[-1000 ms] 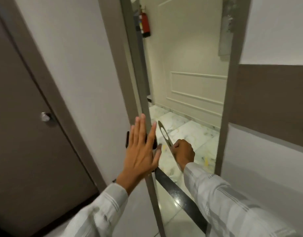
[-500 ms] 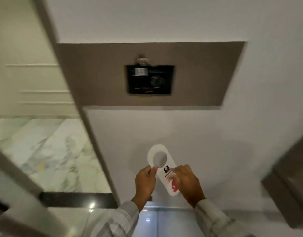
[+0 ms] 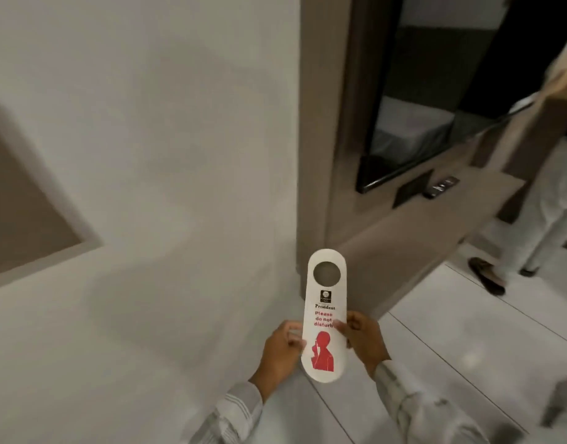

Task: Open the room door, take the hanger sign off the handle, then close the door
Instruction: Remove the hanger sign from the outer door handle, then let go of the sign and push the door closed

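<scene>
A white hanger sign [image 3: 324, 312] with a round hole at its top and red "Please do not disturb" lettering is held upright at the lower middle of the view. My left hand [image 3: 280, 350] pinches its left edge, and my right hand [image 3: 362, 338] grips its right edge with the thumb across the red text. Both sleeves are striped and pale. The door and its handle are out of view; a white wall [image 3: 154, 155] fills the left half.
A brown panelled unit [image 3: 413, 238] with a dark framed screen [image 3: 404, 129] and a switch plate [image 3: 440, 186] stands to the right. Another person's legs and dark shoe [image 3: 487, 277] stand at the far right on the glossy white floor [image 3: 461, 357].
The view has swung right, away from the doorway and the wall keypad, toward the room's interior. The sign, pulled off beside the door by my right hand, is now held in both hands.
</scene>
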